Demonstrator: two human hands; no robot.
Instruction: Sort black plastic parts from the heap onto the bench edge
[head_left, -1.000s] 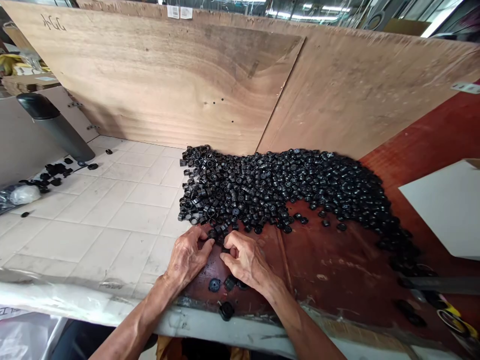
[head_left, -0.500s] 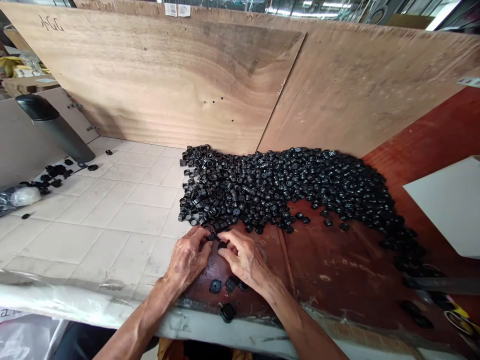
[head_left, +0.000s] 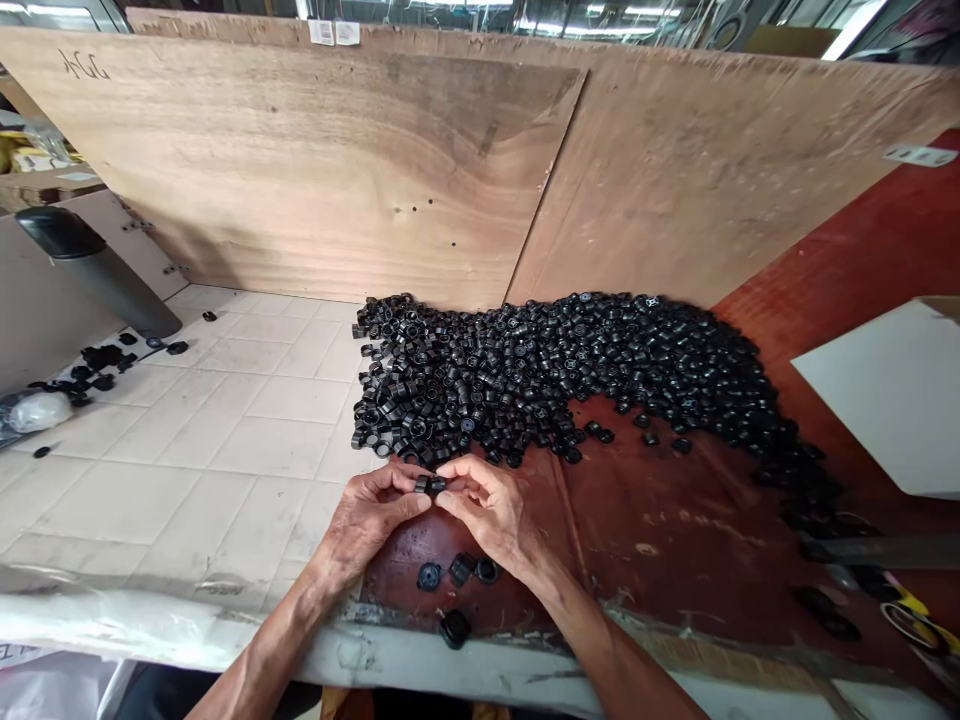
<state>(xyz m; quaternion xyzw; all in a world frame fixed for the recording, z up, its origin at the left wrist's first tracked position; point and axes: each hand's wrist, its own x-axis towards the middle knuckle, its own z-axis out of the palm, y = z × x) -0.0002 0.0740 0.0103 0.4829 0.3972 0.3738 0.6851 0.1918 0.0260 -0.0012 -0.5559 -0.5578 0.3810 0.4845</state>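
Between the fingertips of my left hand (head_left: 379,508) is a small black plastic ring-like part (head_left: 422,484). My right hand (head_left: 484,505) pinches another small black plastic part (head_left: 438,484), and the two pieces meet end to end. Both hands are closed just in front of a large pile of similar black plastic parts (head_left: 517,370). Nearer to me, below the hands, lie a round black cap (head_left: 429,576), a black part on its side (head_left: 461,569) and another round one (head_left: 487,570). A larger black knob-like piece (head_left: 454,629) rests by the table's front edge.
A tall plywood board (head_left: 337,170) closes off the back. On the left stand a dark grey bottle (head_left: 112,280) and several loose black parts (head_left: 97,365). A white box (head_left: 892,400) is at the right, with a yellow-handled tool (head_left: 919,615) near the corner.
My hands have come together and risen slightly from beside the pile's edge. The two black parts now touch between my fingertips. The view has shifted a little.
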